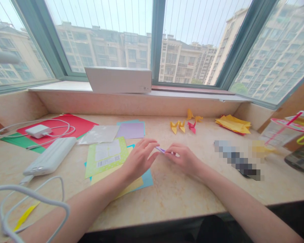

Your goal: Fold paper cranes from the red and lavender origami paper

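A small purple folded piece of paper [160, 149] is held just above the pale stone-patterned counter. My right hand [183, 158] pinches its right end between thumb and fingers. On the other side, my left hand [141, 156] has its fingers stretched out and the thumb apart, with the fingertips by the paper's left tip; whether they touch it I cannot tell. Under my left wrist lie yellow and blue paper sheets [147, 179] and a green dotted paper packet [91, 156]. Beyond my hands stand several yellow paper cranes [181, 126] and a pink paper crane [192, 127].
On the left lie a white power bank [52, 156], a white charger [39, 131], cables, and red paper [78, 124]. Purple paper [131, 130] lies behind the packet. At right are yellow sheets [233, 124], a blurred-out object [236, 158] and a plastic cup [278, 134].
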Demonstrator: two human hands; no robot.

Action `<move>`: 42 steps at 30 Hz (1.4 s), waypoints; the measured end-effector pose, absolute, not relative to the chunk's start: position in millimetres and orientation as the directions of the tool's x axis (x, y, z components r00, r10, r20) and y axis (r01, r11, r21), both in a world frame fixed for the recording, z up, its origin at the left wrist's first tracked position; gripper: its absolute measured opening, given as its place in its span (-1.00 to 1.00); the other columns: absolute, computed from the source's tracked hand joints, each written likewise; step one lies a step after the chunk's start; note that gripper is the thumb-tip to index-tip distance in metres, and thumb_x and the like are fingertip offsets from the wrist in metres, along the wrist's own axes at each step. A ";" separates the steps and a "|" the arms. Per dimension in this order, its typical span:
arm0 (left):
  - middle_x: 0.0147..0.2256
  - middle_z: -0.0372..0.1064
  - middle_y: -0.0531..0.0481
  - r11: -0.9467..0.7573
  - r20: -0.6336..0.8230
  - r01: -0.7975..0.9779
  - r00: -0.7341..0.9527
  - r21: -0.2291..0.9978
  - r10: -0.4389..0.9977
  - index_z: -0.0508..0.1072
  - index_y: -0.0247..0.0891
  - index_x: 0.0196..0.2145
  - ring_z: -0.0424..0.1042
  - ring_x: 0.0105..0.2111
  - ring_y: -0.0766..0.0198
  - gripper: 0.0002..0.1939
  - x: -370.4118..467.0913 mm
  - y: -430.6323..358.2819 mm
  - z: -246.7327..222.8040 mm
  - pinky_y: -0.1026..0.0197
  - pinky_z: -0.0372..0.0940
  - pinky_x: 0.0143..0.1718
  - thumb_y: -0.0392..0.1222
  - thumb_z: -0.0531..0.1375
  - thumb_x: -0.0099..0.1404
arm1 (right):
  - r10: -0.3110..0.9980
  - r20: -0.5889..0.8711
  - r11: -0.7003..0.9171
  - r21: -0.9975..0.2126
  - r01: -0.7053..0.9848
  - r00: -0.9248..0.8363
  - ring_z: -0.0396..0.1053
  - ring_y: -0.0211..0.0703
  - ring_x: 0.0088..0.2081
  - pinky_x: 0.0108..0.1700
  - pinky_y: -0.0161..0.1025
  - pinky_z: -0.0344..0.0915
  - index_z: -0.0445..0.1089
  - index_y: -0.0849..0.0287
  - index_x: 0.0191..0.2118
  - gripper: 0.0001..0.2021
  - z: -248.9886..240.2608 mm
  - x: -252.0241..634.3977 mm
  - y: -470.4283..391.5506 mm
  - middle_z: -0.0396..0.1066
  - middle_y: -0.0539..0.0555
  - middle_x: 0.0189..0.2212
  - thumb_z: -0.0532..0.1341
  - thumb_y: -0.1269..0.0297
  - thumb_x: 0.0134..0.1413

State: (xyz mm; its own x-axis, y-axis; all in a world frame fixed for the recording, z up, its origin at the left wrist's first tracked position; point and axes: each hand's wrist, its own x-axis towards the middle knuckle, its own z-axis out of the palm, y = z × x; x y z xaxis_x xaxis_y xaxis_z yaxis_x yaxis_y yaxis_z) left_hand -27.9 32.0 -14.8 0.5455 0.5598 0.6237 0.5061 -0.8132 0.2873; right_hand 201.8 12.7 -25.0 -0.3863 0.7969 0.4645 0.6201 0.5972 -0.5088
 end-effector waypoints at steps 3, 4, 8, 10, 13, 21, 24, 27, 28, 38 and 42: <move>-0.30 0.48 -0.06 -0.734 0.594 0.507 0.443 0.452 0.672 0.43 -0.26 -0.25 0.49 -0.24 0.17 -0.83 -23.6 24.3 -8.0 0.10 0.38 -0.15 -0.18 0.08 0.44 | 0.847 0.501 0.511 -0.670 0.539 -0.180 0.35 -0.19 -0.38 -0.29 -0.23 0.25 0.52 0.17 -0.32 -0.87 -18.6 199.8 12.0 0.45 0.03 -0.42 0.25 0.29 0.24; -0.37 0.47 -0.03 -0.693 0.548 0.496 0.427 0.523 0.719 0.42 -0.27 -0.29 0.49 -0.33 0.21 -0.80 -21.4 21.1 -6.3 0.15 0.39 -0.24 -0.16 0.08 0.44 | 0.852 0.507 0.500 -0.710 0.496 -0.132 0.35 -0.18 -0.39 -0.29 -0.22 0.26 0.52 0.16 -0.32 -0.86 -16.7 198.7 11.3 0.45 0.03 -0.42 0.25 0.28 0.24; -0.32 0.54 -0.05 -0.534 0.354 0.371 0.453 0.760 0.818 0.45 -0.27 -0.22 0.55 -0.32 0.21 -0.78 -12.6 10.0 -2.6 0.26 0.39 -0.37 -0.08 0.11 0.42 | 0.833 0.535 0.550 -0.776 0.309 -0.139 0.38 -0.16 -0.32 -0.23 -0.20 0.30 0.52 0.14 -0.31 -0.88 -11.6 190.7 4.8 0.46 0.05 -0.36 0.26 0.25 0.22; -0.29 0.55 -0.08 -0.488 0.322 0.315 0.455 0.814 0.830 0.45 -0.28 -0.21 0.57 -0.26 0.18 -0.75 -10.7 7.4 -2.4 0.27 0.40 -0.36 -0.03 0.14 0.40 | 0.808 0.557 0.590 -0.765 0.259 -0.195 0.39 -0.16 -0.29 -0.20 -0.20 0.32 0.52 0.13 -0.29 -0.91 -10.5 186.4 0.7 0.46 0.06 -0.33 0.28 0.26 0.20; -0.25 0.56 -0.11 -0.469 0.314 0.264 0.466 0.843 0.827 0.43 -0.29 -0.21 0.57 -0.20 0.15 -0.73 -10.9 6.5 -2.7 0.27 0.42 -0.35 0.00 0.15 0.39 | 0.778 0.584 0.628 -0.740 0.241 -0.232 0.39 -0.17 -0.28 -0.20 -0.20 0.34 0.52 0.12 -0.26 -0.94 -10.2 183.1 -3.1 0.47 0.07 -0.29 0.30 0.29 0.19; -0.25 0.54 -0.13 -0.551 0.355 0.310 0.509 0.775 0.785 0.44 -0.29 -0.18 0.55 -0.20 0.15 -0.72 -13.9 2.7 0.9 0.34 0.37 -0.49 0.00 0.12 0.41 | 0.756 0.596 0.652 -0.722 0.231 -0.272 0.36 -0.18 -0.31 -0.21 -0.20 0.33 0.51 0.12 -0.18 -0.88 -11.7 188.1 -2.7 0.47 0.07 -0.29 0.30 0.25 0.20; -0.25 0.52 -0.13 -0.582 0.361 0.323 0.538 0.746 0.762 0.45 -0.29 -0.18 0.54 -0.22 0.16 -0.70 -13.9 2.7 2.0 0.35 0.36 -0.51 0.01 0.10 0.41 | 0.765 0.574 0.637 -0.740 0.216 -0.292 0.38 -0.17 -0.31 -0.22 -0.19 0.33 0.52 0.12 -0.18 -0.86 -9.9 187.8 -3.6 0.48 0.08 -0.30 0.30 0.20 0.20; -0.27 0.53 -0.13 -0.579 0.351 0.320 0.549 0.750 0.758 0.45 -0.30 -0.18 0.54 -0.26 0.16 -0.70 -13.2 5.2 2.0 0.34 0.35 -0.51 -0.01 0.08 0.42 | 0.767 0.561 0.630 -0.751 0.198 -0.313 0.41 -0.16 -0.28 -0.22 -0.19 0.34 0.54 0.13 -0.21 -0.85 -7.7 186.5 -3.6 0.49 0.09 -0.30 0.27 0.19 0.22; -0.28 0.53 -0.12 -0.576 0.352 0.313 0.549 0.755 0.758 0.45 -0.30 -0.19 0.54 -0.26 0.16 -0.71 -12.8 6.4 2.0 0.33 0.37 -0.48 -0.03 0.06 0.43 | 0.766 0.562 0.631 -0.748 0.205 -0.311 0.41 -0.15 -0.27 -0.22 -0.19 0.34 0.55 0.13 -0.22 -0.84 -7.3 186.3 -3.0 0.48 0.10 -0.29 0.26 0.20 0.23; -0.34 0.55 -0.07 -0.445 0.256 0.224 0.567 0.867 0.783 0.47 -0.27 -0.20 0.54 -0.33 0.17 -0.73 -13.5 11.4 0.1 0.17 0.42 -0.26 -0.03 0.09 0.39 | 0.910 0.407 0.414 -0.888 0.199 -0.076 0.40 -0.21 -0.35 -0.28 -0.23 0.34 0.47 0.13 -0.09 -0.72 -10.3 188.1 8.9 0.46 0.03 -0.35 0.35 0.18 0.08; -0.36 0.55 -0.06 -0.396 0.220 0.211 0.563 0.894 0.796 0.50 -0.27 -0.20 0.53 -0.34 0.17 -0.76 -12.4 12.0 -0.4 0.18 0.41 -0.27 -0.05 0.17 0.33 | 0.935 0.350 0.355 -0.917 0.178 -0.064 0.40 -0.21 -0.37 -0.30 -0.23 0.34 0.48 0.16 -0.13 -0.73 -9.3 187.2 8.2 0.47 0.02 -0.39 0.37 0.17 0.05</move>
State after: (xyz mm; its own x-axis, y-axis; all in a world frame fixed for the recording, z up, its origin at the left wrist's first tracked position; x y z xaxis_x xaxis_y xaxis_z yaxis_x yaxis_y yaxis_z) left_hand -12.4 12.0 -0.4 0.5632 0.7964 0.2201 0.2106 -0.3960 0.8938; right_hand 187.2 8.2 -9.3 -0.0641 0.9347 0.3497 0.1785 0.3555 -0.9175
